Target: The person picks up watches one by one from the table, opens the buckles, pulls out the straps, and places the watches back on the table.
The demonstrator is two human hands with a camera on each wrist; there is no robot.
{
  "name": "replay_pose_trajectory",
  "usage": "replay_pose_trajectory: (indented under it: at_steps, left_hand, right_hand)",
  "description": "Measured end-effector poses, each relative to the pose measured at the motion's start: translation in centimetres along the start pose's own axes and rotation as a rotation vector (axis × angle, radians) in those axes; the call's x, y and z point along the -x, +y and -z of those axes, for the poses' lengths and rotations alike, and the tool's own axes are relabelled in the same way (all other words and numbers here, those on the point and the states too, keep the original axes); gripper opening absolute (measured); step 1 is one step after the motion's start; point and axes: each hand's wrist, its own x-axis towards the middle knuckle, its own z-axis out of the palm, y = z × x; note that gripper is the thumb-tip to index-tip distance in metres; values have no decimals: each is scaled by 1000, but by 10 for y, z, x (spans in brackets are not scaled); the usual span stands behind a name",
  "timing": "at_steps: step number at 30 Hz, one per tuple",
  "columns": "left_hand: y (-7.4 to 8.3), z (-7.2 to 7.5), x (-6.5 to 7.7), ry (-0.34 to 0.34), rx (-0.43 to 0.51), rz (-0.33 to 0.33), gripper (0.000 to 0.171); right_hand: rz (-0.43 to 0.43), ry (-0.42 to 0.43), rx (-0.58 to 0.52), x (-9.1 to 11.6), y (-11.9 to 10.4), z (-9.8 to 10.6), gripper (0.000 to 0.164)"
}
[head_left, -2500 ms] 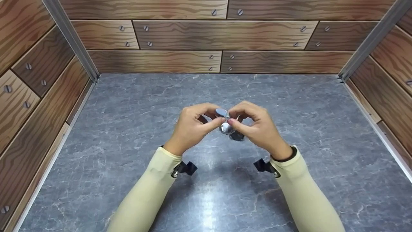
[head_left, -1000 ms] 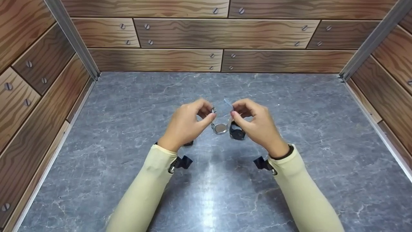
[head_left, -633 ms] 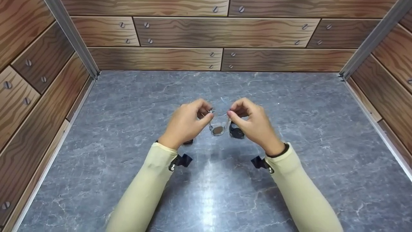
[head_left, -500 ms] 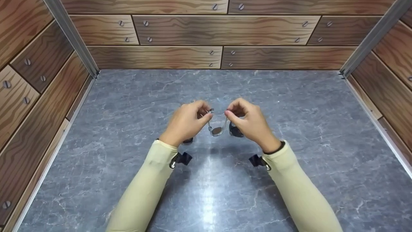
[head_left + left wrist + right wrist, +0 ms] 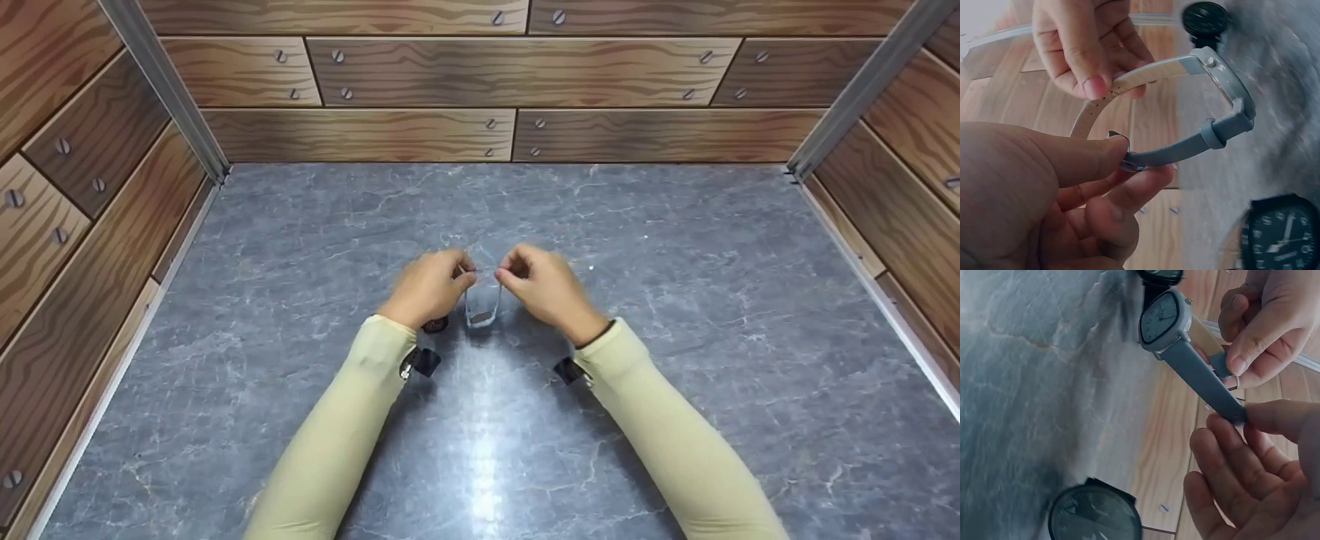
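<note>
A wristwatch (image 5: 481, 318) with a light blue strap hangs dial-down between both hands, its strap unfastened and bent into a U. The left hand (image 5: 424, 291) pinches the buckle end between thumb and fingers. The right hand (image 5: 546, 291) pinches the other end; strap holes (image 5: 1113, 94) show beside its thumb in the left wrist view. The strap's inner side is beige. In the right wrist view the pale watch face (image 5: 1159, 319) is visible, with the blue strap running down to the right fingertips (image 5: 1227, 433).
On the grey marbled tabletop (image 5: 480, 450) lie a black square-dial watch (image 5: 1283, 236) near the left hand and a black round-dial watch (image 5: 1095, 517) near the right, hidden in the head view. Wood-patterned walls (image 5: 420, 71) enclose the back and sides.
The hands, close together at first, parted with the strap ends, then drew nearer each other. Both have shifted left with the watch; the right hand now covers the round black watch in the head view.
</note>
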Motion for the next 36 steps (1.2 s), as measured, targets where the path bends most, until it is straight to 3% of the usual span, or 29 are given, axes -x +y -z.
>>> replay_pose_trajectory:
  at_steps: [5,18,21,27,36]
  left_hand:
    - [-6,-8,-9,-24,-49,62,20]
    - [-18,-12,-26,-9,-122,113,21]
    - [-21,-15,-29,5,-123,112,24]
    - [-29,-20,-34,52,-137,99,11]
    - [-34,-22,-36,70,-140,76,17]
  right_hand:
    - [-60,-54,83,-9,2,-9,11]
    - [-179,-31,124,-26,5,-28,11]
    - [-197,-27,152,-29,7,-31,9]
    - [-192,-23,258,-33,9,-38,9]
    - [-195,-4,358,-37,10,-44,15]
